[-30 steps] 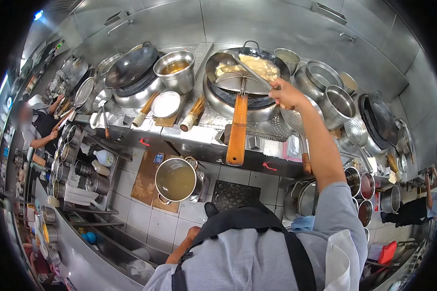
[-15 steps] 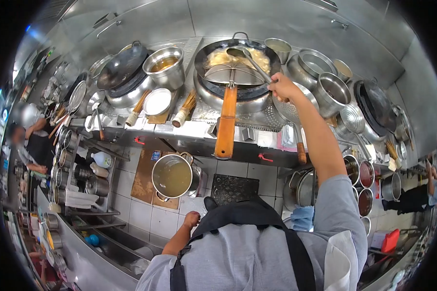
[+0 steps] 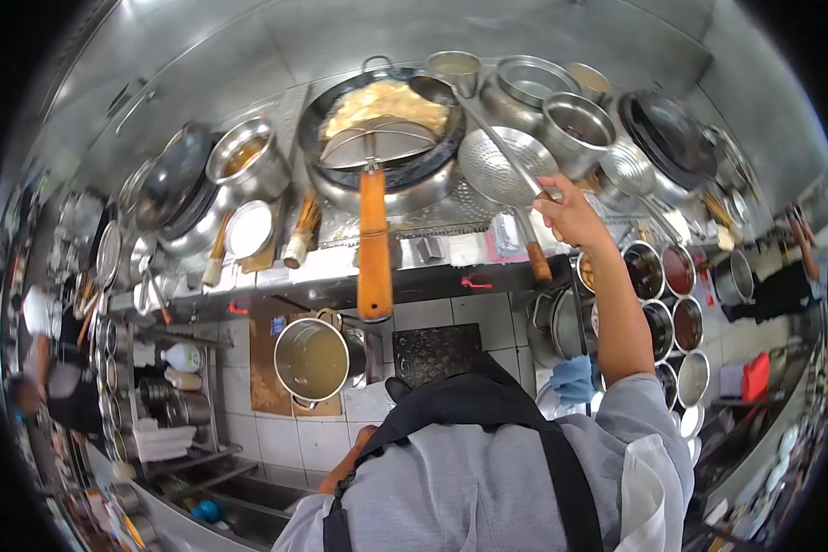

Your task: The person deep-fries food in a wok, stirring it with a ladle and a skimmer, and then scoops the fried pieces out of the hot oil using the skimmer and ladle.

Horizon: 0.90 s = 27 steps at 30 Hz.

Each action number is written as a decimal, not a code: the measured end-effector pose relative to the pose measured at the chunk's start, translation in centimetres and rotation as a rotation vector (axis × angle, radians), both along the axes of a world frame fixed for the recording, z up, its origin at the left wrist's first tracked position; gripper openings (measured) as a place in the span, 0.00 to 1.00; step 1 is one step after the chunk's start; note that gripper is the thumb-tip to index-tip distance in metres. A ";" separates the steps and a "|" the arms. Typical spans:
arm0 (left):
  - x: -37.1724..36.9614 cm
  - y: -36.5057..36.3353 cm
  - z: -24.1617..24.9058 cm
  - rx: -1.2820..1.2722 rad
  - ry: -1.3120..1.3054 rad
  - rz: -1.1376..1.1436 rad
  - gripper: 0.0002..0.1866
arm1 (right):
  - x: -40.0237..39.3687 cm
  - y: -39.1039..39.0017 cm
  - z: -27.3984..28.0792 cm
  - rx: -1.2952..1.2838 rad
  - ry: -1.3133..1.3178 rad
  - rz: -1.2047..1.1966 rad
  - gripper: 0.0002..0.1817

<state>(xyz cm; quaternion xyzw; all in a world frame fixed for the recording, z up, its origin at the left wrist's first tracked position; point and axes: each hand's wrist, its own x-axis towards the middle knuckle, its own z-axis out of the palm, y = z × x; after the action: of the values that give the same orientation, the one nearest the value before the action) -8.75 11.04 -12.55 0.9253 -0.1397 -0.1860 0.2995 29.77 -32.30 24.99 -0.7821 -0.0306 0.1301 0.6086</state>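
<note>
My right hand (image 3: 566, 212) is closed around the end of a long-handled ladle (image 3: 499, 140). The ladle's dark bowl rests at the right rim of a large wok (image 3: 313, 124), over pale, foamy frying food (image 3: 382, 106). Across the wok's near side lies a wire-mesh strainer (image 3: 368, 147); its wooden handle (image 3: 374, 248) juts past the counter edge. Below my right forearm's reach, a perforated skimmer (image 3: 506, 166) lies on the stove, close to the ladle handle. Low at my side, my left hand (image 3: 366, 435) is mostly hidden by the apron, its fingers not visible.
A steel pot of amber liquid (image 3: 248, 152) and bamboo brushes (image 3: 304, 230) stand left of the wok. Several pots, one a dark-filled pot (image 3: 580, 129), crowd the right. On the floor side is a stockpot (image 3: 311, 363). Sauce containers (image 3: 688, 322) sit at right; people work at both sides.
My view has turned to the right, so the stove appears shifted left. The ladle's bowl has moved from over the food to the wok's right rim. My left hand has slipped largely behind the apron.
</note>
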 end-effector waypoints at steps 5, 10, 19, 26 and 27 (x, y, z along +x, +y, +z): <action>3.5 1.3 0.7 0.103 0.063 -0.084 0.11 | -3.7 -2.6 0.7 0.079 0.108 -0.058 0.21; 7.5 1.5 2.5 -0.165 0.289 0.286 0.08 | -5.6 -6.1 -1.4 0.074 0.076 -0.064 0.24; 7.9 -4.8 2.5 -0.089 -0.455 -0.196 0.08 | -9.8 -8.2 -5.0 0.053 0.041 -0.189 0.24; 2.5 -4.9 4.3 0.224 0.107 -0.036 0.05 | -13.7 -6.5 -14.1 -0.551 -0.212 -0.218 0.30; 2.2 -5.3 4.6 0.089 0.240 0.185 0.04 | -13.7 -6.7 -15.6 -0.620 -0.230 -0.205 0.30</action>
<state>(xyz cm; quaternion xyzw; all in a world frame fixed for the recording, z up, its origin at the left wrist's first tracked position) -6.53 5.73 -7.95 0.9176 -0.0086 -0.2730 0.2887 16.11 -39.04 9.39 -0.9384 0.0208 -0.0179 0.3444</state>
